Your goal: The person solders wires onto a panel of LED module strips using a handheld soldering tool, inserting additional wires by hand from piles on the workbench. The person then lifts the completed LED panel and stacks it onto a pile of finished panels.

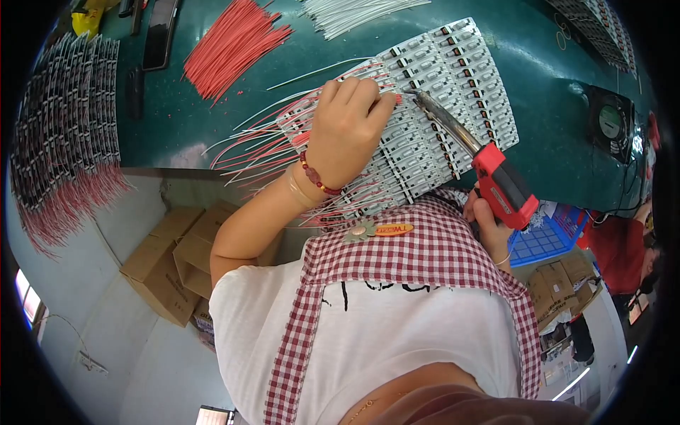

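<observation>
A large panel of small white circuit boards [453, 92] lies tilted at the table's front edge, with rows of components on it. Over its left part is my left hand [347, 124], its fingers pinched together at a red wire close to one board. Many red and white wires [244, 152] trail off the panel's left side. My right hand [489, 219] is wrapped round the red and black handle of a soldering iron [503, 184]. The iron's metal tip points up and left, close to my left fingertips; whether it touches the board is hard to make out.
On the green table [538, 42] lie a bundle of red wires [230, 49], a bundle of white wires [347, 14] and a phone [161, 32]. Wired panels [67, 113] hang at the left edge. A dark round device [613, 120] stands right. Cardboard boxes [166, 262] sit below.
</observation>
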`<state>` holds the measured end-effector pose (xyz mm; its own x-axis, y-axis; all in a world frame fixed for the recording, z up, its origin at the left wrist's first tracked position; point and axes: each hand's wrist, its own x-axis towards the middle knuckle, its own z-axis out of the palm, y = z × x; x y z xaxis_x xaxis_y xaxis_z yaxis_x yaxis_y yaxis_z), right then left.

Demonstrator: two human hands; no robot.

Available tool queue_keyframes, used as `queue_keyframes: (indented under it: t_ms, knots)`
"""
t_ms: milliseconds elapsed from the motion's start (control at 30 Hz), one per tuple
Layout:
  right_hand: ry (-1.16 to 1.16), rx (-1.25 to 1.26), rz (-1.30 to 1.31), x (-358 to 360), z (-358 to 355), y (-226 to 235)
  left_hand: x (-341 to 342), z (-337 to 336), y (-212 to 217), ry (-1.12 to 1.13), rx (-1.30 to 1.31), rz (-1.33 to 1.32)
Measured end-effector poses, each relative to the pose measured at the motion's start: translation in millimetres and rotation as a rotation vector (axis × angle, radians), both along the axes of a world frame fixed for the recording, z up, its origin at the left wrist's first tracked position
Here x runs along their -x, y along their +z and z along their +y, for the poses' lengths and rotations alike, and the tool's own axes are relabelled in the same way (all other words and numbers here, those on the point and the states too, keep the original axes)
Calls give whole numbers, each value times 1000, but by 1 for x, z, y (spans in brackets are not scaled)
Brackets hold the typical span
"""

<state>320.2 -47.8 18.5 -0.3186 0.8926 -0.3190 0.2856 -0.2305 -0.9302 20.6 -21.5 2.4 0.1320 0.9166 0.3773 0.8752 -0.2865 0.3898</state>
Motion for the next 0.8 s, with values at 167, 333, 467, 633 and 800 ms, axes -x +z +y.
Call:
queue_keyframes:
  t_ms: [167,333,467,633,800]
  knots:
    - [19,3,0,3,1,3,2,0,0,-4,4,-37]
    - [34,46,-50,4,4,6,2,-1,0,0,6,-32]
    - [106,-72,-151,-5,2,-3,0,0,1,-2,12,-29]
    - [140,-125,-150,-4,5,-2,1,0,0,1,9,-20]
    - [87,-105,-95,-3,3,-2,1,0,0,-6,3,-35]
